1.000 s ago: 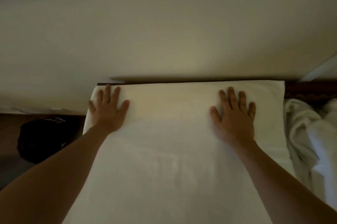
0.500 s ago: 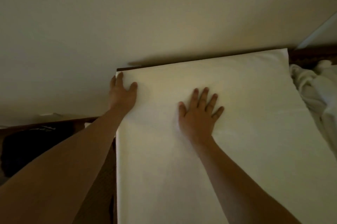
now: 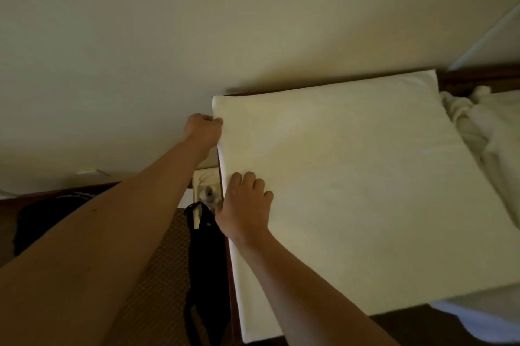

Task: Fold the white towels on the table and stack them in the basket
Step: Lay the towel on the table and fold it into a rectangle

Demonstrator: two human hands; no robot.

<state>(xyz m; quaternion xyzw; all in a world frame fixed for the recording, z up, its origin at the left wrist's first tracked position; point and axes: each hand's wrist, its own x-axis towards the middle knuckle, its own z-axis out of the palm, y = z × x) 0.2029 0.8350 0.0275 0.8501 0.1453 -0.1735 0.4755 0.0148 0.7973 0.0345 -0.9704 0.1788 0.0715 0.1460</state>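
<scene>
Dark strap or bag: near left, hanging beside the tabletop edge.
Flat white rectangular towel: spread on the tabletop, once folded.
Right hand: moved from the towel's middle to its left edge; fingers curled, gripping it.
Left hand: no longer flat; fingers clenched on the far left corner.
Crumpled white towels: right, unfolded.
Judgement: next fold leftward-to-right is starting. Basket not visible.
</scene>
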